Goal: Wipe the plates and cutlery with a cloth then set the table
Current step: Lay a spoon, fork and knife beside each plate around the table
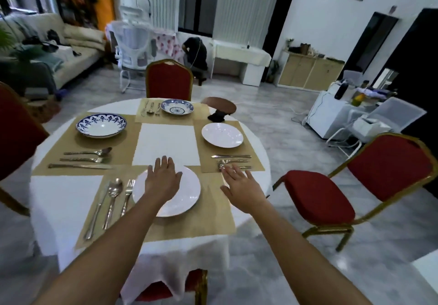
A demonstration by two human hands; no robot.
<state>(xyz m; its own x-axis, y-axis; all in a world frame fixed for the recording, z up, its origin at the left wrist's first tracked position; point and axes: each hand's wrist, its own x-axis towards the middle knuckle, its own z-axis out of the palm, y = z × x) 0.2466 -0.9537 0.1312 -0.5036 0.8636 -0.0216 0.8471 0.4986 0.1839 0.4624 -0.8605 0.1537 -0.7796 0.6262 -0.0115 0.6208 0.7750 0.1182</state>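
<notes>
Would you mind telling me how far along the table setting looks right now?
Nearly finished, it seems. All four placemats carry a plate and cutlery: the near white plate, the right white plate, the far patterned plate and the left blue-rimmed plate. Both hands are empty: the left hand is over the near plate, the right hand by the right setting's cutlery. Only small straightening there looks left.
</notes>
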